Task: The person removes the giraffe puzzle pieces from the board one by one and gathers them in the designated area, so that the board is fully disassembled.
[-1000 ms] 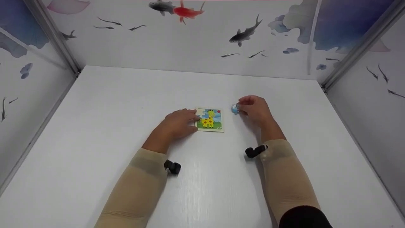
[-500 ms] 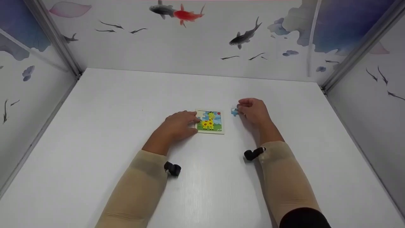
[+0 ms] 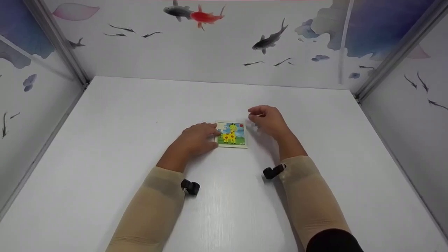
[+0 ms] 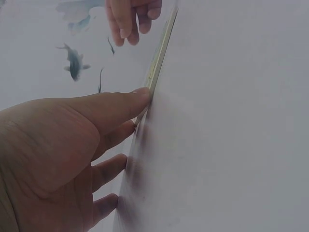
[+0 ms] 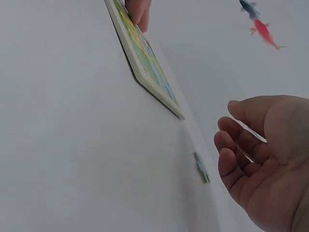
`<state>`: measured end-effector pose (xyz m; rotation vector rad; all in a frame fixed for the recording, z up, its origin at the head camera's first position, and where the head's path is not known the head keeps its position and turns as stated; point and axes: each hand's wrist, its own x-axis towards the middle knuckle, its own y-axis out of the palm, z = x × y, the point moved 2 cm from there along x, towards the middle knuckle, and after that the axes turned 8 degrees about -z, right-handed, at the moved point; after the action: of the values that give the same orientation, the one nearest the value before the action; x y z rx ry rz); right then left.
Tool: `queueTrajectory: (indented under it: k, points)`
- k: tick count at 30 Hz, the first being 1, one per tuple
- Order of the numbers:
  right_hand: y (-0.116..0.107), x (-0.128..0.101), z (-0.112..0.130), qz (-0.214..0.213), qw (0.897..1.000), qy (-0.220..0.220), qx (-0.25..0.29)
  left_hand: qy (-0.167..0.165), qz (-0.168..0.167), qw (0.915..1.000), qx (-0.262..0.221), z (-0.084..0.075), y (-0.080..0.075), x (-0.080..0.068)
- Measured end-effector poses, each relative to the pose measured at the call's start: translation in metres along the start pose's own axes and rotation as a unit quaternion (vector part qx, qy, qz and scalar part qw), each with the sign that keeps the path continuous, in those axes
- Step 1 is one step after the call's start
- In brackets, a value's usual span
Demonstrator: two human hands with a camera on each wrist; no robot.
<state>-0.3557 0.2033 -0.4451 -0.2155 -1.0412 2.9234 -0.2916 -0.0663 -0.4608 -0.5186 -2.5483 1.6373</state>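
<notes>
A small giraffe jigsaw puzzle [image 3: 235, 134] in a pale wooden frame lies on the white table. Bare wood shows in its upper left corner. My left hand [image 3: 196, 138] rests at the puzzle's left edge, thumb and fingertips touching it; in the left wrist view its fingers are nearly straight. Just right of the puzzle, my right hand [image 3: 269, 120] hovers with loosely bent fingers, and I see nothing held in it. A small puzzle piece [image 5: 202, 167] lies on the table below that hand in the right wrist view; from the head it is only a faint blur.
The white table [image 3: 147, 101] is bounded by panels [image 3: 217, 49] printed with fish along the back and sides. Metal posts [image 3: 64, 45] stand at the back corners. A small black camera [image 3: 190, 187] sticks out from the left sleeve, and another camera [image 3: 274, 171] from the right.
My right hand has moved left, closer to the puzzle, and the blue puzzle piece seen at its fingertips is now apart from it on the table. The left hand stays put.
</notes>
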Motion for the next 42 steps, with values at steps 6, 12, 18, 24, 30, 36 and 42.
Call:
queueTrajectory:
  k: [6, 12, 18, 24, 30, 36, 42]
  points:
    - [0.021, -0.007, 0.027, 0.034, 0.998, -0.053, 0.001, -0.007, -0.003, 1.0000, -0.003, 0.002, 0.000, 0.002]
    - [0.039, -0.010, 0.034, 0.070, 0.994, -0.086, -0.011, 0.007, -0.009, 0.9999, -0.003, 0.001, 0.000, 0.002]
    - [0.049, -0.011, 0.027, 0.094, 0.992, -0.065, -0.055, 0.009, -0.010, 0.9999, -0.001, 0.002, 0.000, 0.001]
    - [0.056, -0.010, 0.023, 0.111, 0.988, -0.073, -0.083, 0.015, -0.006, 0.9999, -0.001, 0.002, 0.001, 0.001]
    - [0.057, -0.011, 0.025, 0.122, 0.982, -0.108, -0.100, 0.019, -0.012, 0.9997, -0.002, 0.004, 0.001, 0.001]
    - [0.058, -0.012, 0.027, 0.134, 0.977, -0.120, -0.111, 0.015, -0.013, 0.9998, -0.003, 0.004, 0.001, 0.000]
    - [0.059, -0.012, 0.026, 0.136, 0.975, -0.127, -0.119, 0.020, -0.007, 0.9997, 0.008, 0.003, 0.000, 0.002]
